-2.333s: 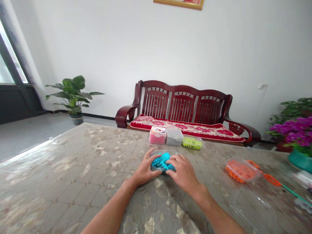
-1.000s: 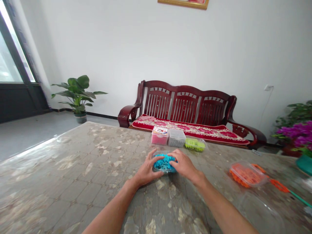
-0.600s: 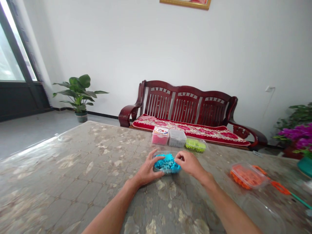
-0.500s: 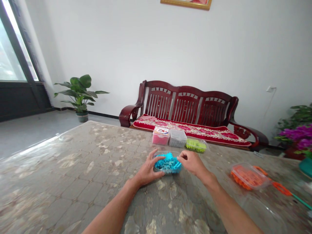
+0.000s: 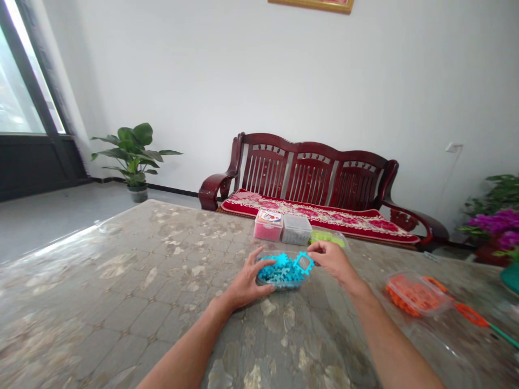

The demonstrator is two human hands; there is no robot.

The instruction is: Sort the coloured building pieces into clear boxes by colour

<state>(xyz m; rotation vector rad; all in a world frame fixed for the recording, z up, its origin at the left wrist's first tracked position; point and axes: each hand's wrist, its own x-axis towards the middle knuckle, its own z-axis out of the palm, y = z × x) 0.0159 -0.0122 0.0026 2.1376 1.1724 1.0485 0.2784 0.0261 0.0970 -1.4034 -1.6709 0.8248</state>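
A clear plastic box full of blue toothed pieces [image 5: 279, 273] stands on the table in front of me. My left hand [image 5: 249, 280] is wrapped round the box's left side, thumb at the near edge and fingers over the far rim. Above the box's right end, my right hand [image 5: 328, 258] pinches a square blue piece [image 5: 304, 263] with a framed middle and toothed edges. The piece is tilted, and its lower part overlaps the box in view.
Behind the box stand a pink box [image 5: 268, 226], a grey box [image 5: 297, 230] and a box of green pieces [image 5: 328, 238]. At right lie a box of orange pieces [image 5: 417, 293], linked orange pieces [image 5: 472, 314] and a clear lid [image 5: 444, 346].
My right hand has moved slightly right and up, and a square blue piece now shows between its fingers. The left hand has stayed on the box.
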